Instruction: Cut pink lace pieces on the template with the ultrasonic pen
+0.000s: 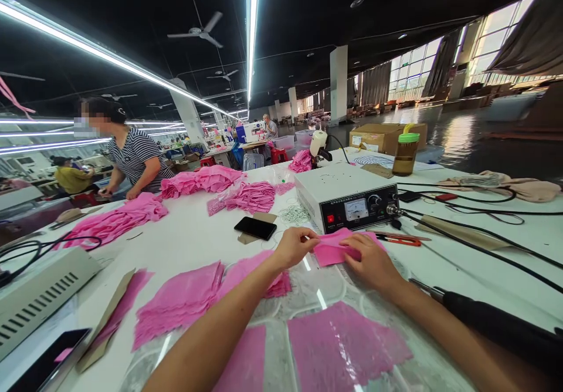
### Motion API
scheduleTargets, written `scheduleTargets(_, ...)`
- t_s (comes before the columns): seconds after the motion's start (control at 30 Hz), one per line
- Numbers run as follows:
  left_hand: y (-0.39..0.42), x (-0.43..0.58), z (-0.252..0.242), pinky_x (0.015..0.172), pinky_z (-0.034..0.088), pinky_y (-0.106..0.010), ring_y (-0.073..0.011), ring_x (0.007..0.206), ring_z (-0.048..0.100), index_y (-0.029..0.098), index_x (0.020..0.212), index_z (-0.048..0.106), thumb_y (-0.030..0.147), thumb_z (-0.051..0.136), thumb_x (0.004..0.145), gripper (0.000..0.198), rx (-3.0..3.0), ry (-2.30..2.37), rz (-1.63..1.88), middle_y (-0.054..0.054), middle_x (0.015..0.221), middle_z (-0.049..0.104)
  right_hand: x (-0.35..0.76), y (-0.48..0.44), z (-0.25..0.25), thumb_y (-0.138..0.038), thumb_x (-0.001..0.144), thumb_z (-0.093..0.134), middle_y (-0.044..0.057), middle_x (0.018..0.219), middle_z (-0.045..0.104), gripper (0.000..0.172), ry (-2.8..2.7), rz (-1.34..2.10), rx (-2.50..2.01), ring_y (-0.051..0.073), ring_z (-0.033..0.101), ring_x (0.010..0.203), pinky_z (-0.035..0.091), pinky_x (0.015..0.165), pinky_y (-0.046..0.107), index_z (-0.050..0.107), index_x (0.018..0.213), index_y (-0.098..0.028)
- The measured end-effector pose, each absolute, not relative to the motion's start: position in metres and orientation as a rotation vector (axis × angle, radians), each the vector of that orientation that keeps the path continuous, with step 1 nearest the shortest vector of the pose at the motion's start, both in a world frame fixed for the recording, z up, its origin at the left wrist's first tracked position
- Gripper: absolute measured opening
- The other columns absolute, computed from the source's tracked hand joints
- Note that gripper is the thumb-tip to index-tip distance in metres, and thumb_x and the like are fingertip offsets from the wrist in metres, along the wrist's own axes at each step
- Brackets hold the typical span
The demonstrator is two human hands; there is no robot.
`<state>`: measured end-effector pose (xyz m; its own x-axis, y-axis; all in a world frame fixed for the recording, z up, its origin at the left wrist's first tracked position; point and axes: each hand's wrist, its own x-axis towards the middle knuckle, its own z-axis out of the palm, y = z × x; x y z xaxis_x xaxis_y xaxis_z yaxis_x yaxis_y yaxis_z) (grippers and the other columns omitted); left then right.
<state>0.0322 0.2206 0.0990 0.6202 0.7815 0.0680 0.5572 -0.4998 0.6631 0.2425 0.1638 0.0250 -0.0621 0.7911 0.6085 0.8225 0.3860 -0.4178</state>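
A small pink fabric piece (331,250) lies on the white table in front of me. My left hand (294,247) pinches its left edge with closed fingers. My right hand (373,261) lies over its right part, fingers curled and pressing on it. Stacks of flat pink fabric sheets (180,301) sit to my left, and one pink sheet (343,345) lies under a clear cover near me. Right behind the held piece stands a white control box with a dial and knobs (347,198).
A black phone (255,227) and red-handled scissors (402,240) lie near the box. Black cables (475,245) and a black handheld tool (497,324) cross the right side. Pink piles (250,195) and a green-capped bottle (405,152) stand farther back. A person in a striped shirt (132,157) works at left.
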Motion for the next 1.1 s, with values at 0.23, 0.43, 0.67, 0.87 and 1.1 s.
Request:
scheduleTargets(0.23, 0.143, -0.037, 0.105, 0.059, 0.046, -0.019, -0.0103, 0.067, 0.059, 0.015, 0.080, 0.070, 0.016, 0.061, 0.086, 0.011, 2.190, 0.874, 0.538, -0.003, 0.083, 0.068, 0.238, 0.108, 0.035, -0.014, 0.089, 0.050, 0.006, 0.087, 0.067, 0.018, -2.077, -0.091, -1.253, 0.022, 0.061, 0.079, 0.049, 0.071, 0.036, 0.067, 0.084, -0.021)
scheduleTargets(0.43, 0.078, -0.063, 0.089, 0.068, 0.047, -0.019, -0.0125, 0.075, 0.064, 0.015, 0.079, 0.073, 0.011, 0.058, 0.084, 0.016, 2.216, 0.717, 0.537, -0.006, 0.085, 0.069, 0.231, 0.050, 0.034, -0.005, 0.093, 0.043, 0.005, 0.082, 0.065, 0.028, -2.281, -0.147, -0.961, 0.017, 0.058, 0.071, 0.045, 0.064, 0.030, 0.065, 0.092, -0.020)
scheduleTargets(0.67, 0.063, -0.062, 0.085, 0.074, 0.048, -0.021, -0.0145, 0.081, 0.064, 0.017, 0.088, 0.070, 0.011, 0.053, 0.090, 0.018, 2.533, 0.614, 0.491, -0.006, 0.093, 0.069, 0.243, 0.027, 0.042, -0.007, 0.092, 0.045, 0.006, 0.086, 0.066, 0.027, -2.341, -0.137, -0.917, 0.018, 0.059, 0.075, 0.047, 0.067, 0.032, 0.064, 0.105, -0.023)
scheduleTargets(0.87, 0.061, -0.064, 0.082, 0.073, 0.046, -0.025, -0.0150, 0.078, 0.062, 0.019, 0.089, 0.068, 0.013, 0.052, 0.091, 0.017, 2.671, 0.609, 0.410, -0.004, 0.094, 0.069, 0.242, 0.016, 0.056, -0.007, 0.090, 0.047, 0.006, 0.090, 0.070, 0.031, -2.413, 0.051, -0.966, 0.019, 0.066, 0.080, 0.053, 0.070, 0.031, 0.067, 0.102, -0.027)
scheduleTargets(1.1, 0.053, -0.061, 0.084, 0.074, 0.048, -0.026, -0.0168, 0.082, 0.065, 0.018, 0.085, 0.069, 0.010, 0.053, 0.086, 0.017, 2.574, 0.726, 0.441, -0.005, 0.095, 0.070, 0.253, 0.008, 0.051, -0.023, 0.086, 0.064, 0.006, 0.097, 0.071, 0.035, -2.313, 0.118, -1.063, 0.021, 0.069, 0.088, 0.060, 0.072, 0.030, 0.065, 0.120, -0.033)
